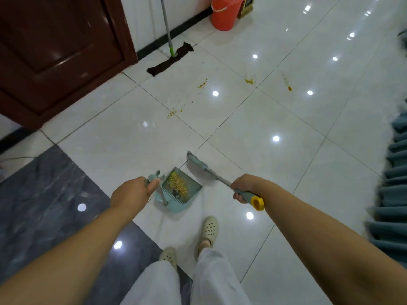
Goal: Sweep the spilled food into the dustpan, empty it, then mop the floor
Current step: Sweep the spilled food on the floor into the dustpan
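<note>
My left hand (132, 193) grips the top of the handle of a teal dustpan (189, 203), which holds a pile of yellow food crumbs (178, 184). My right hand (243, 187) grips the grey, yellow-capped handle of a broom (198, 167), whose head sits just right of the pan's mouth. Orange food smears (202, 84) and small crumbs (172, 112) mark the white tiles farther ahead, with more stains (250, 80) to the right. A mop (170, 60) with a dark cloth head leans by the wall.
A dark red door (59, 51) stands at the upper left. An orange bucket (226, 12) sits by the far wall. Teal curtains (394, 194) hang along the right edge. Grey marble flooring (44, 194) lies at the left. My feet in cream clogs (209, 227) are below the dustpan.
</note>
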`<act>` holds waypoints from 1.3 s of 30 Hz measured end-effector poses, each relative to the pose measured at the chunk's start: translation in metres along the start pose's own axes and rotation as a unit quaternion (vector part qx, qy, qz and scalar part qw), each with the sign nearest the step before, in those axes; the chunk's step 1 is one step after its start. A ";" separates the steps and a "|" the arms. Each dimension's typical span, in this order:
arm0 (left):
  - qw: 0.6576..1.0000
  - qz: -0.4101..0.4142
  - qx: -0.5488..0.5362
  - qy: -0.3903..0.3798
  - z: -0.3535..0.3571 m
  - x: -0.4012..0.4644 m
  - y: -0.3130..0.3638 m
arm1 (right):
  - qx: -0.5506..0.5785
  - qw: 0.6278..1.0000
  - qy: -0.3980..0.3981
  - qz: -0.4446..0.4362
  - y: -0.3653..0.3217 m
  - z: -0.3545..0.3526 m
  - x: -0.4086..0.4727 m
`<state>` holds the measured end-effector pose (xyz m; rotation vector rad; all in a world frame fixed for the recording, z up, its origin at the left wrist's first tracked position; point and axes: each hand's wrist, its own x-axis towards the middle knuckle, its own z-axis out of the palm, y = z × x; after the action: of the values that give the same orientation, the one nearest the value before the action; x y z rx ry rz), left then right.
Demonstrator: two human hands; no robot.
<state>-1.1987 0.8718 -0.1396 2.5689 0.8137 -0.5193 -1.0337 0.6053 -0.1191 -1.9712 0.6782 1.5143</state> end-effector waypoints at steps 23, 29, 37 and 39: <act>0.999 -0.022 -0.040 0.004 0.000 -0.058 -0.065 | -0.010 0.999 0.019 -0.026 0.040 0.054 -0.014; 0.996 -0.047 -0.072 0.008 0.000 -0.076 -0.098 | 0.016 0.999 0.027 -0.037 0.019 0.061 0.016; 0.997 -0.050 -0.059 0.010 0.004 -0.084 -0.115 | -0.061 0.998 -0.034 -0.007 0.040 0.094 -0.004; 0.997 -0.050 -0.065 0.004 0.001 -0.085 -0.116 | -0.073 0.995 -0.066 0.000 0.047 0.094 -0.018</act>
<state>-1.3340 0.9198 -0.1314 2.4224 0.9497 -0.4699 -1.1350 0.6376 -0.1267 -1.9541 0.5245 1.7212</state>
